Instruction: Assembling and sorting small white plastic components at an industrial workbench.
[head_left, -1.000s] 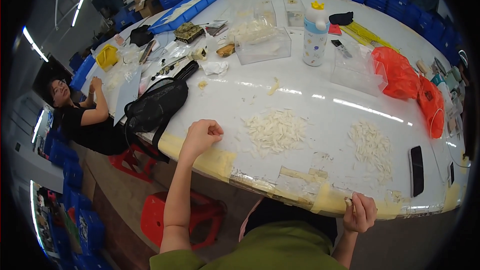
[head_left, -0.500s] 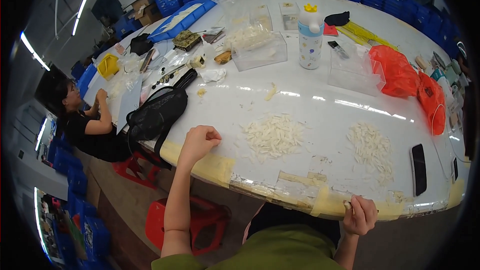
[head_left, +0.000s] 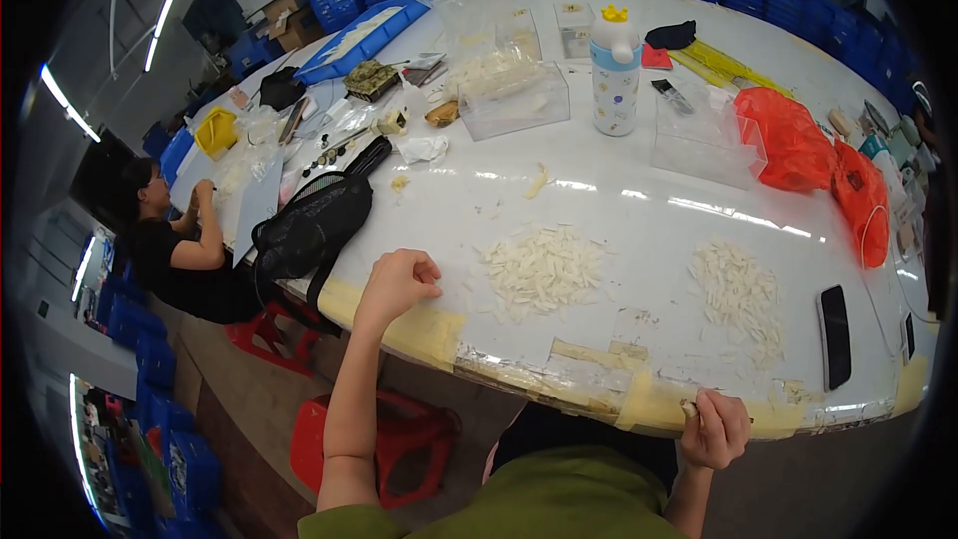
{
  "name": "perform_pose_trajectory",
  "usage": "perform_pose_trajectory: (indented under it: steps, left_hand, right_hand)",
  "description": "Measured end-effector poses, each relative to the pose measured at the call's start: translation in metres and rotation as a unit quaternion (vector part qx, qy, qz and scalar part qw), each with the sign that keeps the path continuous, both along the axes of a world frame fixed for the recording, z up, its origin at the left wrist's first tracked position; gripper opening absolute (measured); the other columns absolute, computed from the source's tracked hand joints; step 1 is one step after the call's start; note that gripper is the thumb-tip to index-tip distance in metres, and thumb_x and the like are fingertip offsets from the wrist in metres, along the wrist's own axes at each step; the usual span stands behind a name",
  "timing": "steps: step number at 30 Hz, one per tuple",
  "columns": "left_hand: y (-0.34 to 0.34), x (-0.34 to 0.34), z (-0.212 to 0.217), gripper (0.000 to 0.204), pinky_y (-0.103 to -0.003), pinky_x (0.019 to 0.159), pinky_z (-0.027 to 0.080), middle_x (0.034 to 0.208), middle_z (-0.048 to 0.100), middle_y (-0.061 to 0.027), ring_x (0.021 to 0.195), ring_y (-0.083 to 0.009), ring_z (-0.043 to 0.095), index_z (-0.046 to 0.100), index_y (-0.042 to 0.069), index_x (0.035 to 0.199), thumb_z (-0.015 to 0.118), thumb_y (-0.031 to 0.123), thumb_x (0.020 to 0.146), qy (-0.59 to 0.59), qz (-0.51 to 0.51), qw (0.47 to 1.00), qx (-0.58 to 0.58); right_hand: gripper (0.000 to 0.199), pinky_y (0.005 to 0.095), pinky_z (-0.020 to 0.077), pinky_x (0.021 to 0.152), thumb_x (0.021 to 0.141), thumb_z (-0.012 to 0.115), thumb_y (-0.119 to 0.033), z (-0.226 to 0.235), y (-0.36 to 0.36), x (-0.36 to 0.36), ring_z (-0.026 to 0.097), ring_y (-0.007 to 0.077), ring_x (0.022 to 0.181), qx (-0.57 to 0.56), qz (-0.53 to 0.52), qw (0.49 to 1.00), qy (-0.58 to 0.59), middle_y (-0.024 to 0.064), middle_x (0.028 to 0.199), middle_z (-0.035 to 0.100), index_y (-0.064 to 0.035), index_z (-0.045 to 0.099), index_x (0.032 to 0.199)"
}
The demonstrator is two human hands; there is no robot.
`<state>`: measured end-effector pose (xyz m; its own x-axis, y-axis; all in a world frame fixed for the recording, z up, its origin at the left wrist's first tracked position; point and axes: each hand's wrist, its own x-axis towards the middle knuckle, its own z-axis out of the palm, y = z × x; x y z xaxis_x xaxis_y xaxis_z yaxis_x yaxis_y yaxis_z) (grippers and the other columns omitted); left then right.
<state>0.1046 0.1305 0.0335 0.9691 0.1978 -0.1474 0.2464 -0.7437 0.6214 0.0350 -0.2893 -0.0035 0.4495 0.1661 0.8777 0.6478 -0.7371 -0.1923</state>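
My left hand (head_left: 401,284) rests at the table's front edge, left of a pile of small whitish slivers (head_left: 547,271). Its fingers are curled toward the thumb, and whether anything is between them is hidden. At the edge further right, my right hand (head_left: 716,429) is closed, with a small pale-brown tip showing at its fingers; I cannot make out its kind. A second, looser pile of slivers (head_left: 740,297) lies beyond my right hand. Yellowish tape (head_left: 639,401) covers parts of the edge between my hands.
A black mesh bag (head_left: 314,225) sits left. Behind the piles stand clear plastic boxes (head_left: 519,110) and a white-and-blue bottle (head_left: 614,90). Red plastic bags (head_left: 788,140) and a phone (head_left: 834,337) lie right. A co-worker (head_left: 190,240) sits far left; a red stool (head_left: 399,449) stands below the edge.
Both hands keep nearly the same place and pose. The view has shifted very slightly, and the co-worker's head at far left has turned a little.
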Motion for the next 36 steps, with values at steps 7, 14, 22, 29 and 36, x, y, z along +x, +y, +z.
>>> perform_pose_trajectory:
  steps: [7, 14, 22, 29, 36]
  left_hand:
    - [0.005, -0.002, 0.001, 0.015, -0.024, 0.059, 0.045, 0.065, 0.062, -0.0042, 0.057, -0.012, 0.053, 0.07, -0.002, 0.083, 0.069, 0.0, 0.068, 0.002, -0.012, 1.0, 0.025]
    - [0.013, 0.003, -0.005, 0.018, -0.026, 0.059, 0.045, 0.065, 0.062, -0.0039, 0.059, -0.0139, 0.055, 0.072, 0.001, 0.087, 0.066, 0.0, 0.07, -0.022, -0.001, 0.999, -0.038]
    - [0.002, 0.02, -0.018, 0.019, -0.019, 0.061, 0.046, 0.069, 0.064, -0.0054, 0.061, -0.0103, 0.056, 0.072, -0.003, 0.09, 0.066, -0.003, 0.072, -0.046, -0.072, 0.96, -0.265]
    - [-0.022, 0.048, -0.017, 0.021, -0.019, 0.064, 0.048, 0.071, 0.064, -0.0056, 0.065, -0.0105, 0.058, 0.071, -0.004, 0.095, 0.068, -0.004, 0.074, -0.031, -0.135, 0.936, -0.325]
    - [-0.033, 0.048, -0.011, 0.023, -0.02, 0.062, 0.049, 0.071, 0.065, -0.006, 0.061, -0.0096, 0.056, 0.072, -0.005, 0.096, 0.069, -0.002, 0.074, -0.06, -0.124, 0.947, -0.289]
  right_hand:
    - [0.015, 0.028, 0.0479, 0.054, 0.073, 0.069, -0.001, 0.0, 0.003, -0.007, 0.058, 0.0192, 0.062, -0.004, -0.002, 1.0, -0.001, 0.0098, 0.087, 0.069, -0.0034, 0.069, 0.088]
    - [0.013, 0.0283, 0.0481, 0.055, 0.074, 0.069, -0.001, -0.007, 0.008, -0.012, 0.058, 0.0195, 0.061, -0.008, 0.002, 1.0, 0.009, 0.0106, 0.087, 0.069, -0.0028, 0.07, 0.088]
    - [0.012, 0.0283, 0.0484, 0.055, 0.075, 0.069, -0.001, -0.034, 0.007, -0.008, 0.058, 0.0194, 0.062, -0.002, 0.005, 1.0, 0.005, 0.0112, 0.087, 0.069, -0.0022, 0.07, 0.087]
    - [0.013, 0.0277, 0.0483, 0.054, 0.074, 0.07, 0.001, -0.046, -0.002, 0.001, 0.058, 0.0192, 0.062, 0.002, 0.001, 1.0, 0.001, 0.0112, 0.087, 0.069, -0.0024, 0.07, 0.087]
    - [0.017, 0.0274, 0.0478, 0.054, 0.071, 0.068, 0.004, -0.04, 0.008, 0.006, 0.058, 0.0196, 0.062, 0.014, 0.048, 0.999, -0.01, 0.0116, 0.087, 0.069, -0.0013, 0.069, 0.087]
